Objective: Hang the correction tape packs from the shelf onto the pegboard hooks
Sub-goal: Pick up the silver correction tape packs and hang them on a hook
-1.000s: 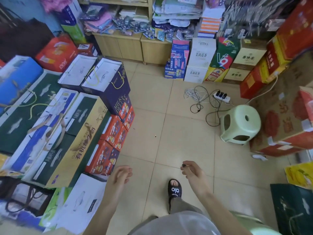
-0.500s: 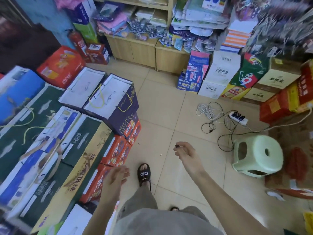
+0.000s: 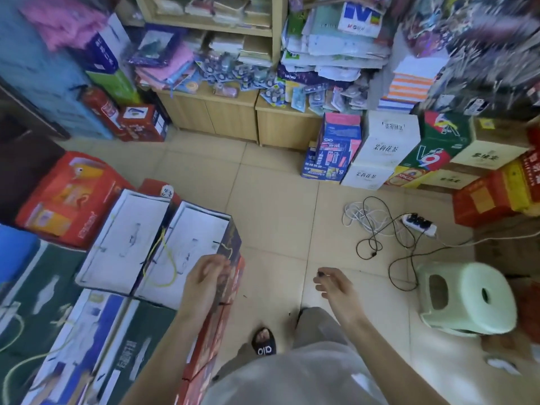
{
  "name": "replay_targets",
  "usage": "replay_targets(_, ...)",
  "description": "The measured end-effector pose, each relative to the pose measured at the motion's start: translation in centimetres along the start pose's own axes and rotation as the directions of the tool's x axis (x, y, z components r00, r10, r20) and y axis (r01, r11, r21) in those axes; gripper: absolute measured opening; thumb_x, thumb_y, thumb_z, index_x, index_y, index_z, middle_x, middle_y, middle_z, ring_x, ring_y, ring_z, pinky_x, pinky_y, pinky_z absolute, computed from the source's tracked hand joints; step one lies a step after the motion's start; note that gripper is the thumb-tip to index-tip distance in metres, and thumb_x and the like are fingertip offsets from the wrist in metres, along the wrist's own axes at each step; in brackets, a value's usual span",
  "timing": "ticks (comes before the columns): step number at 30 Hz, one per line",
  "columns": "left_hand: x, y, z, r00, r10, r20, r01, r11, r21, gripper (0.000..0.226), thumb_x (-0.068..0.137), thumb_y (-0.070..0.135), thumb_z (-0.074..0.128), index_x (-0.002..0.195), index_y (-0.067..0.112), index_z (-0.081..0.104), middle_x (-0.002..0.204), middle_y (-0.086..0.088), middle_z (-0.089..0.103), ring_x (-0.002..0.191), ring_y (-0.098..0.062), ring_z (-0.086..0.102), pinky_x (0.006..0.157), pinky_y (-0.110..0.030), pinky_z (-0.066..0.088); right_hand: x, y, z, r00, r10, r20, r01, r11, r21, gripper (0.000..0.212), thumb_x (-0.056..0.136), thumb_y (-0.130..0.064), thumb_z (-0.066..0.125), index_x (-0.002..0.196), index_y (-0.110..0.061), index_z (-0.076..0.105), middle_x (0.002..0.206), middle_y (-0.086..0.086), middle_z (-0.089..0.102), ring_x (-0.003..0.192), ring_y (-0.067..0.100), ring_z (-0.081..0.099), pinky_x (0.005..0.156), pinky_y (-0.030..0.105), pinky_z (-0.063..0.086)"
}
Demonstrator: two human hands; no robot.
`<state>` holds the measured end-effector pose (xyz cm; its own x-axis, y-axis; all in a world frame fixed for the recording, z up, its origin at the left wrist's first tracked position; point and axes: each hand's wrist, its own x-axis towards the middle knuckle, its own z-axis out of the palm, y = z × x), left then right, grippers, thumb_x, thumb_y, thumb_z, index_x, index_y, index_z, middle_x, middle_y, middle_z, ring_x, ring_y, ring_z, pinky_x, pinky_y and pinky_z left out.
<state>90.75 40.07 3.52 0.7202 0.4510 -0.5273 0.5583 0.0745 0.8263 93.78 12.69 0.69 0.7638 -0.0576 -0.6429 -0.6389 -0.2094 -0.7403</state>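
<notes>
The person is standing on open floor tiles leading to the shelf, where the correction tape packs are lying along its edge. Both the left hand and right hand are hanging loosely curled, holding nothing.

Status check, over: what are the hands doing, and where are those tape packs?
Left hand and right hand empty. Blister packs heaped on wooden shelf ahead. Cables on floor.
</notes>
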Motion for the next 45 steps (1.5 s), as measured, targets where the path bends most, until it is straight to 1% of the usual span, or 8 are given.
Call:
replay_targets(4, 6.5, 4.0, 2.0, 1.000, -0.010, 0.006, 0.010, 1.000, 0.007, 0.013, 0.103, 0.011, 0.062, 0.096, 0.015, 0.073, 0.095, -0.004, 0.078, 0.103, -0.027, 0.073, 0.098, -0.041, 0.056, 6.2, -4.6, 1.2, 1.000, -0.007, 0.010, 0.007, 1.000, 0.001, 0.017, 0.103, -0.012, 0.060, 0.099, -0.025, 0.070, 0.104, 0.020, 0.075, 0.091, 0.030, 0.068, 0.073, 0.032, 0.051)
replay_targets(10, 15.1, 9.1, 5.8, 0.998, 0.004, -0.070, -0.003, 1.000, 0.021, 0.016, 0.105, 0.019, 0.061, 0.098, 0.020, 0.076, 0.104, -0.011, 0.079, 0.105, -0.030, 0.074, 0.098, -0.041, 0.057, 17.3, -14.1, 2.1, 0.995, -0.024, 0.102, 0.027, 0.999, -0.025, 0.016, 0.102, -0.013, 0.060, 0.098, -0.026, 0.069, 0.097, 0.015, 0.071, 0.085, 0.023, 0.063, 0.065, 0.031, 0.046)
replay_targets(15, 21.1, 12.3, 7.7, 0.988, -0.020, -0.152, 0.016, 0.999, -0.029, 0.031, 0.085, 0.051, 0.069, 0.104, 0.028, 0.077, 0.108, -0.008, 0.078, 0.109, -0.036, 0.072, 0.105, -0.062, 0.053, 25.6, -23.5, 3.8, 0.979, -0.093, 0.183, 0.107, 0.992, -0.068, 0.013, 0.101, -0.019, 0.063, 0.099, -0.030, 0.069, 0.102, 0.012, 0.076, 0.095, 0.021, 0.067, 0.087, 0.034, 0.048)
replay_targets(20, 27.1, 16.0, 9.3, 0.985, -0.015, -0.172, 0.000, 0.997, -0.082, 0.013, 0.106, 0.012, 0.059, 0.108, 0.008, 0.072, 0.107, -0.018, 0.076, 0.108, -0.037, 0.072, 0.097, -0.048, 0.057, 32.1, -32.1, 6.1, 0.964, -0.150, 0.218, 0.170, 0.983, -0.071, 0.023, 0.077, -0.039, 0.059, 0.096, -0.032, 0.069, 0.095, 0.003, 0.075, 0.093, 0.019, 0.067, 0.091, 0.036, 0.048)
replay_targets(36, 55.3, 37.3, 12.4, 0.998, 0.036, -0.047, -0.041, 0.992, -0.119, 0.011, 0.105, 0.008, 0.058, 0.104, 0.008, 0.069, 0.102, -0.006, 0.076, 0.091, -0.013, 0.073, 0.088, -0.027, 0.055, 51.9, -47.2, 11.3, 0.993, -0.057, 0.107, 0.071, 0.988, -0.134, 0.010, 0.096, -0.029, 0.061, 0.100, -0.031, 0.071, 0.106, 0.007, 0.074, 0.108, 0.031, 0.068, 0.102, 0.052, 0.050)
replay_targets(38, 58.1, 39.4, 12.8, 0.997, 0.043, -0.057, -0.049, 0.993, -0.108, 0.011, 0.105, 0.009, 0.059, 0.102, 0.009, 0.070, 0.099, -0.004, 0.077, 0.087, -0.009, 0.074, 0.086, -0.026, 0.056, 54.2, -48.9, 11.4, 0.995, -0.037, 0.092, 0.048, 0.991, -0.123, 0.013, 0.101, -0.022, 0.061, 0.099, -0.030, 0.070, 0.105, 0.007, 0.074, 0.107, 0.031, 0.068, 0.099, 0.050, 0.052)
replay_targets(42, 63.0, 42.7, 14.4, 0.996, 0.047, -0.081, -0.055, 0.994, -0.095, 0.011, 0.105, 0.007, 0.058, 0.103, 0.005, 0.068, 0.098, -0.006, 0.075, 0.081, -0.004, 0.074, 0.085, -0.029, 0.055, 59.1, -52.7, 12.2, 0.997, -0.032, 0.075, 0.040, 0.993, -0.111, 0.022, 0.078, -0.046, 0.067, 0.090, -0.030, 0.074, 0.092, -0.001, 0.075, 0.091, 0.026, 0.067, 0.085, 0.046, 0.050)
replay_targets(45, 66.2, 43.8, 15.6, 0.993, 0.025, -0.117, -0.036, 0.995, -0.091, 0.014, 0.106, 0.006, 0.057, 0.099, 0.009, 0.069, 0.095, -0.004, 0.077, 0.081, -0.005, 0.075, 0.085, -0.034, 0.055, 63.3, -55.6, 12.9, 0.991, -0.028, 0.132, 0.045, 0.991, -0.125, 0.012, 0.099, -0.023, 0.063, 0.090, -0.026, 0.072, 0.078, 0.000, 0.069, 0.068, 0.018, 0.057, 0.063, 0.032, 0.042)
